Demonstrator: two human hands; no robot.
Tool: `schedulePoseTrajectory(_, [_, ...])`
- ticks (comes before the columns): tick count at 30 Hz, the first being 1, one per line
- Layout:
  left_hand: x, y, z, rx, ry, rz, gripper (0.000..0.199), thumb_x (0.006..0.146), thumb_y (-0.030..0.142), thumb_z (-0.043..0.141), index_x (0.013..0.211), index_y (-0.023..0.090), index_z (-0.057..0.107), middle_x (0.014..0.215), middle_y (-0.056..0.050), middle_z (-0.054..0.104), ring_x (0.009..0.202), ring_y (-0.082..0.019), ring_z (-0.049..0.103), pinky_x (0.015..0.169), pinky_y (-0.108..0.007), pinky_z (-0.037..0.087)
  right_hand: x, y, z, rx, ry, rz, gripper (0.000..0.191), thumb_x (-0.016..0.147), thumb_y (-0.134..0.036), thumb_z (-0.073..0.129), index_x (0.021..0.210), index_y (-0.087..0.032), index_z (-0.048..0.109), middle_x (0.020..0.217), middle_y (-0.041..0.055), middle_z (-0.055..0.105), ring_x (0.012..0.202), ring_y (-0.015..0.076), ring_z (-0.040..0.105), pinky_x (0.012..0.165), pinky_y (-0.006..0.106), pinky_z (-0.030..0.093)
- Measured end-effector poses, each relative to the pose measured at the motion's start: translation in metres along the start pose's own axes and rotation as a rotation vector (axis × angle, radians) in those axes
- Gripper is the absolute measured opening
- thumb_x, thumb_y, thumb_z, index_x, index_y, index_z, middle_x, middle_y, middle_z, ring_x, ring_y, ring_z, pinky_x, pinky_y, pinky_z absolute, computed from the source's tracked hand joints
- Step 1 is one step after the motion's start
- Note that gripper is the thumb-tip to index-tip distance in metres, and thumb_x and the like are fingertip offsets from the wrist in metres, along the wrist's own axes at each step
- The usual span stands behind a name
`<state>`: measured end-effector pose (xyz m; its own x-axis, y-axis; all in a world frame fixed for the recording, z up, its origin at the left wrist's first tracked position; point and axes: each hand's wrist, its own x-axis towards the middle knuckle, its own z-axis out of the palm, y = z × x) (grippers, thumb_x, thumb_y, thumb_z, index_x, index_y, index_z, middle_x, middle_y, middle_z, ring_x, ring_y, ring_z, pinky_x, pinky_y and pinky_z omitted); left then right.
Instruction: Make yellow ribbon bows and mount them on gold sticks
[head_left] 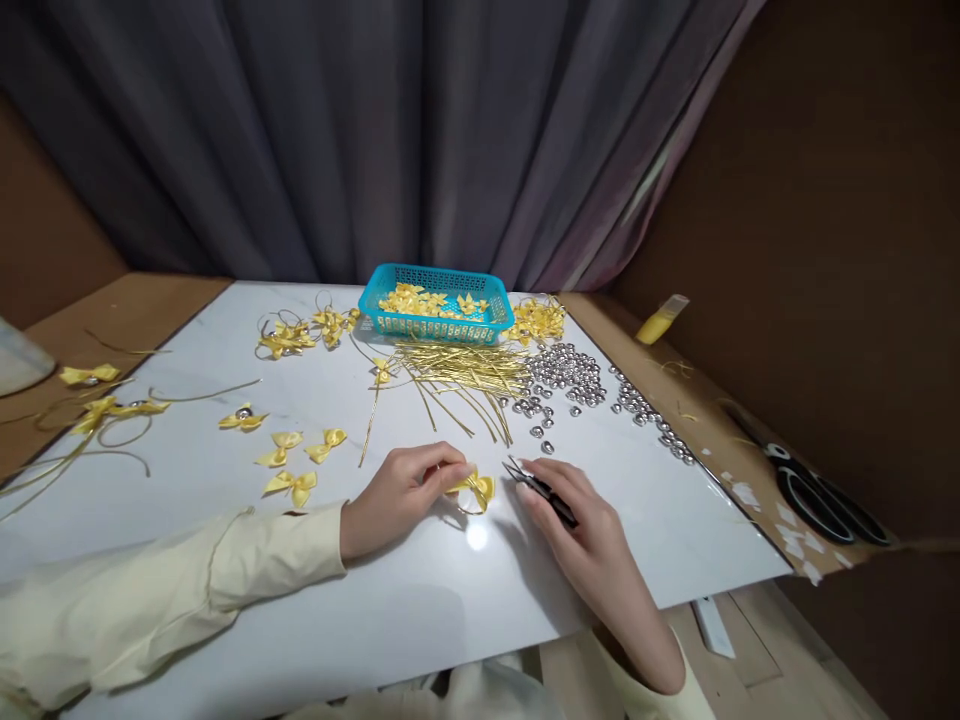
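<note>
Near the front middle of the white board, my left hand [409,493] pinches a yellow ribbon bow [482,489] with a loop of gold cord below it. To its right, my right hand [581,515] is closed round small black-handled snips [551,499], whose metal tips point toward the bow without touching it. Several loose yellow bows [291,487] lie left of my left hand. Beyond the hands is a bundle of gold cords [465,367], with a pile of silver beads [566,373] on its right.
A blue basket [435,328] of yellow bows stands at the back. Corded bows [287,338] lie left of it, more bows [541,320] right. Large black scissors [814,503], paper scraps and a yellow-filled tube [662,320] lie on the right side. Trailing cords lie far left.
</note>
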<state>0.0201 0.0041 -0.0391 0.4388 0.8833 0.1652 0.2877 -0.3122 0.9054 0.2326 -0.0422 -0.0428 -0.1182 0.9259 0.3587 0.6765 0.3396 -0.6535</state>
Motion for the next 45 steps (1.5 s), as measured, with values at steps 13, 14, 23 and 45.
schedulePoseTrajectory(13, [-0.005,0.028,-0.014,0.01,-0.131,-0.017,0.02,0.09,0.036,0.048,0.094,0.019,0.056,0.083,0.0,0.063,0.076,-0.013,0.059,0.062,-0.021,0.044,0.001,-0.03,0.021,0.186,0.175,-0.184,0.015,0.084,-0.009,0.057,0.096,-0.014,0.066,0.082,0.0044,0.072,0.068,0.012,0.068,0.063,0.019,0.053])
schedulePoseTrajectory(14, [-0.005,0.03,-0.016,0.018,-0.126,-0.023,0.019,0.089,0.036,0.049,0.097,0.02,0.055,0.085,0.0,0.063,0.077,-0.013,0.059,0.06,-0.021,0.044,0.0,-0.029,0.022,0.127,0.221,-0.234,0.017,0.084,-0.007,0.057,0.097,-0.013,0.065,0.083,0.0052,0.072,0.07,0.0127,0.068,0.064,0.02,0.054])
schedulePoseTrajectory(23, [-0.006,0.03,-0.008,-0.043,-0.012,-0.188,0.015,0.08,0.03,0.062,0.086,0.018,0.058,0.078,0.0,0.063,0.076,-0.015,0.059,0.068,-0.025,0.045,0.002,-0.029,0.034,-0.206,0.534,-0.452,0.038,0.079,0.001,0.059,0.113,-0.016,0.061,0.085,0.0057,0.072,0.071,0.0142,0.069,0.069,0.022,0.056])
schedulePoseTrajectory(45, [0.008,0.029,-0.01,-0.399,-0.237,-0.364,0.01,0.073,0.018,0.063,0.079,0.015,0.056,0.075,0.0,0.065,0.074,-0.015,0.062,0.069,-0.026,0.046,-0.003,-0.027,0.03,-0.165,0.432,-0.569,0.048,0.079,0.004,0.055,0.121,-0.017,0.059,0.107,0.0134,0.069,0.09,0.0194,0.069,0.076,0.027,0.058])
